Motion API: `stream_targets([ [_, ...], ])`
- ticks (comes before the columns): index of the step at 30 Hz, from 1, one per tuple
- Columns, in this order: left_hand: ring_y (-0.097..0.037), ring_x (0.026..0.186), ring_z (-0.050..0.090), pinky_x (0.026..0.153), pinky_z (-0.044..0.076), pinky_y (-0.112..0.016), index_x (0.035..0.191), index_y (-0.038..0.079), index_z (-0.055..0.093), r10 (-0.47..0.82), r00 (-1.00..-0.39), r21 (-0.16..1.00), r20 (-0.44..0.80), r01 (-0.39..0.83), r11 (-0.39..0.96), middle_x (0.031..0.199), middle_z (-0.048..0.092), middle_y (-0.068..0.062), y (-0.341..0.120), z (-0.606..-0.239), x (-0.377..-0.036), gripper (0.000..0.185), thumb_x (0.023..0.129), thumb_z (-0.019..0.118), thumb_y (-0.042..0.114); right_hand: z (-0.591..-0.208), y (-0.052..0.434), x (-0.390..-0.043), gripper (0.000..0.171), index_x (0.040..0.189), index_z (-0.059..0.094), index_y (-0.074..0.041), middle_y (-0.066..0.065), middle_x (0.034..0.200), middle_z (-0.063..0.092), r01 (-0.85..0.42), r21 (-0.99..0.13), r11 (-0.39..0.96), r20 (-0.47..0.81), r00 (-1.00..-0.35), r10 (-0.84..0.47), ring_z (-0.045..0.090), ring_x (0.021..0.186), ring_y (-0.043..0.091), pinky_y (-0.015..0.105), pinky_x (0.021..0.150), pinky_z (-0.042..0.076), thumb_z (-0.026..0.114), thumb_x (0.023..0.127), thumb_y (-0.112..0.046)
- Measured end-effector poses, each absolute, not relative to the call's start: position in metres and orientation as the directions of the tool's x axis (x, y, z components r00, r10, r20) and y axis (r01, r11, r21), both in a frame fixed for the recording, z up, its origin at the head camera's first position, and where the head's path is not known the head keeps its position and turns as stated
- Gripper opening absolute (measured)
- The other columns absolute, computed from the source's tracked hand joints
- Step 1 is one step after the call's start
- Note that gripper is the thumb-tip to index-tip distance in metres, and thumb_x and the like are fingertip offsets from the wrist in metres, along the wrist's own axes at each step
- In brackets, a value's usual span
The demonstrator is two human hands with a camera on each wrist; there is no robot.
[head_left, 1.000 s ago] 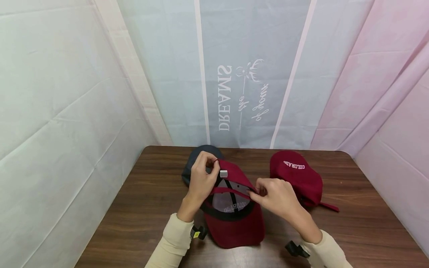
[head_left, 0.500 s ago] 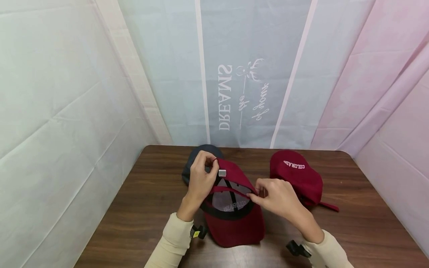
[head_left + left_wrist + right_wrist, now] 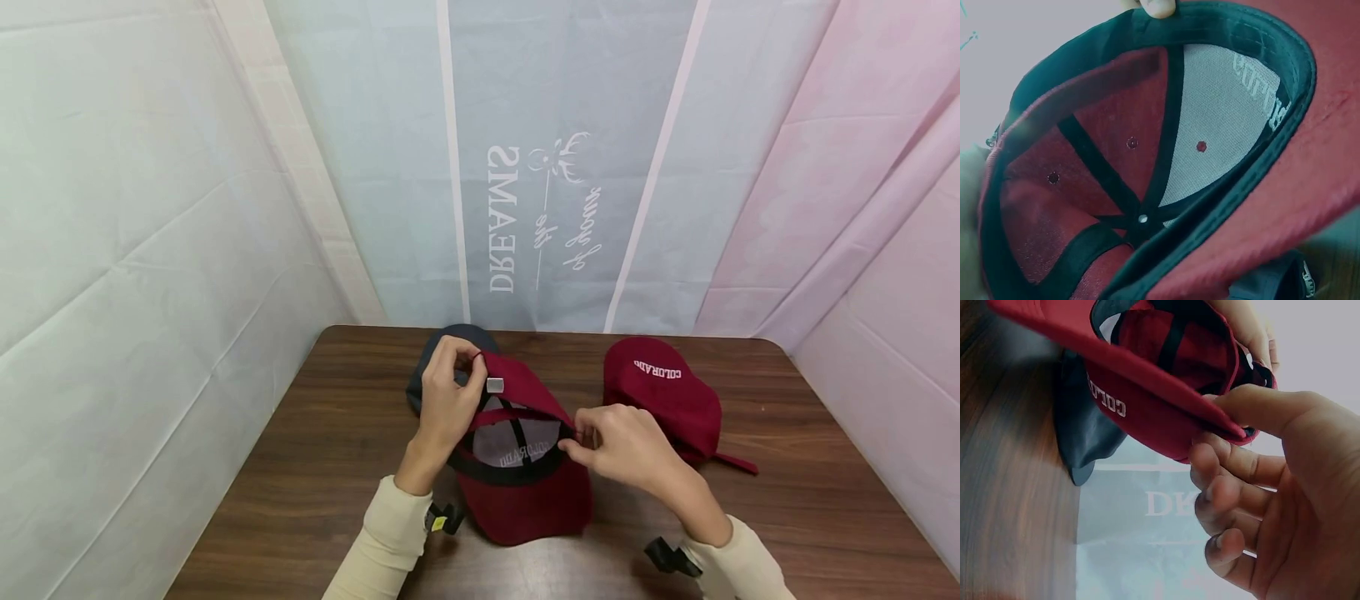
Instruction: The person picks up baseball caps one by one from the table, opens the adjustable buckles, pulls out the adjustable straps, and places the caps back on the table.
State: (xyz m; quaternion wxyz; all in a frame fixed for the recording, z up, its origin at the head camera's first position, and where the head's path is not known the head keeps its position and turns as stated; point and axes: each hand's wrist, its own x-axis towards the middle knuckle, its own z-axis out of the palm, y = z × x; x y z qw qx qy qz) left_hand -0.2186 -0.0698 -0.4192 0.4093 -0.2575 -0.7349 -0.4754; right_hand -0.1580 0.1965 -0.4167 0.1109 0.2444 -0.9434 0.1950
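From where I stand, what has just altered is the slant of the held cap (image 3: pixel 525 512): its brim has risen a touch, and the hollow inside shows a little differently. The narrow red strip (image 3: pixel 498 417) across that hollow, probably its strap, ran down to the right thumb a second ago; now its right end seems to lie up by the cap's far edge, apart from the thumb.

The left hand (image 3: pixel 448 400) has drifted slightly outward; its grip is a narrow pinch on the far back edge of the held cap, just beside the metal buckle (image 3: pixel 495 385). The right hand (image 3: pixel 626 442) has moved a shade outward too. Its grip is also a pinch, with the thumb inside the rim of the held cap by the dark inner band (image 3: pixel 1229 25), and at least one finger outside.

The held cap sits between the two hands, hollow toward the person, brim nearest them. Whether the brim touches the bench (image 3: pixel 315 483) I cannot tell.

I take the change as a small resettling of the right-hand hold, from strip to rim, with the cap steadied at both sides and the strip left free of that thumb.

Beyond the held cap, to its left, sits a dark cap (image 3: pixel 465 333); to its right, well apart, lies the other red cap (image 3: pixel 663 396). Neither appears disturbed.
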Motion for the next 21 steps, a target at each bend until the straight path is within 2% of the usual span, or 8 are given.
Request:
stream_targets([
  [4,-0.021,0.076,0.063,0.065,0.058,-0.036,0.097,0.003,0.063,-0.019,-0.522,0.483,0.853,0.776,0.405,0.093,0.063,-0.012,-0.07,-0.419,-0.219,0.012,0.096,0.066,-0.009,-0.415,0.197,-0.159,0.035,0.068,0.057,-0.03,-0.023,0.058,0.048,-0.501,-0.32,0.804,0.344,-0.852,-0.395,0.04,0.054,-0.007,0.019,0.05,0.036,0.088,0.085,-0.03],
  [11,-0.021,0.077,0.064,0.067,0.058,-0.034,0.098,0.002,0.063,-0.036,-0.52,0.487,0.853,0.77,0.411,0.095,0.063,-0.013,-0.07,-0.417,-0.218,0.01,0.095,0.067,-0.007,-0.412,0.199,-0.163,0.035,0.069,0.06,-0.023,-0.017,0.06,0.05,-0.515,-0.409,0.753,0.406,-0.842,-0.355,0.04,0.055,-0.004,0.02,0.053,0.041,0.089,0.085,-0.015],
  [21,-0.021,0.076,0.063,0.066,0.057,-0.035,0.098,0.001,0.063,-0.055,-0.513,0.49,0.857,0.777,0.395,0.094,0.063,-0.013,-0.069,-0.414,-0.218,0.008,0.096,0.067,-0.006,-0.408,0.202,-0.168,0.027,0.074,0.065,-0.02,-0.015,0.063,0.052,-0.512,-0.371,0.774,0.503,-0.812,-0.296,0.042,0.056,-0.002,0.021,0.053,0.041,0.088,0.085,-0.012],
])
